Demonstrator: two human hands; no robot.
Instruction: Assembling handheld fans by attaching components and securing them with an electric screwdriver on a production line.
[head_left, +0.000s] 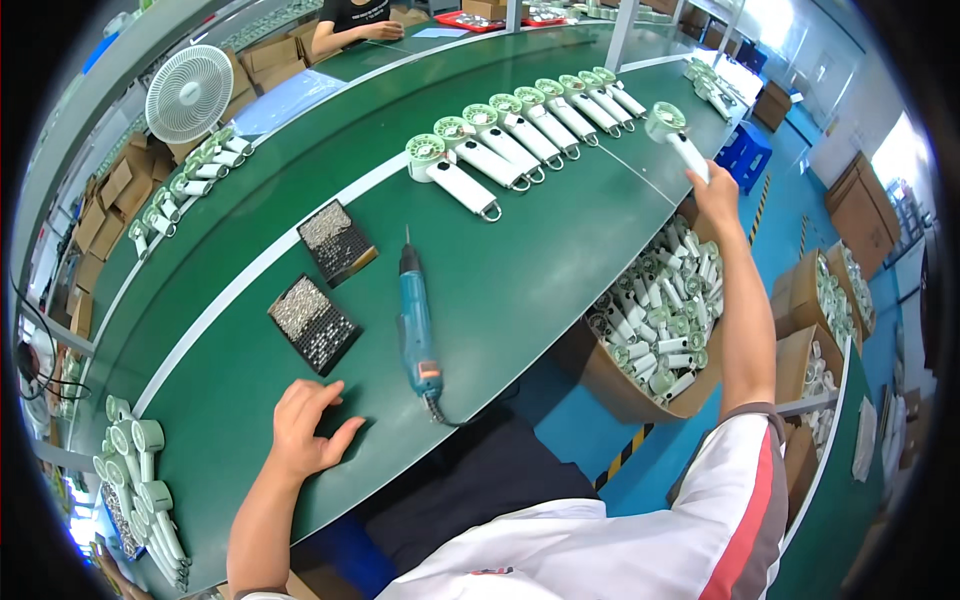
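Observation:
My right hand (716,192) is closed round the white handle of a handheld fan (668,124) with a pale green round head, held out over the table's right edge. My left hand (308,428) rests by the near edge of the green table, fingers apart and nothing in them. Just beyond it lies a black tray of small metal screws (312,322), with a second screw tray (338,242) farther off. A teal electric screwdriver (416,322) lies to the right of the left hand, bit pointing away. A row of handheld fans (520,138) stretches across the far middle.
Below the table on the right stands a carton (570,352) full of fans. More fans (142,480) are piled at the left end. A large white fan (190,92) stands beyond the table. A co-worker (356,24) sits across. Blue stools (745,155) stand right.

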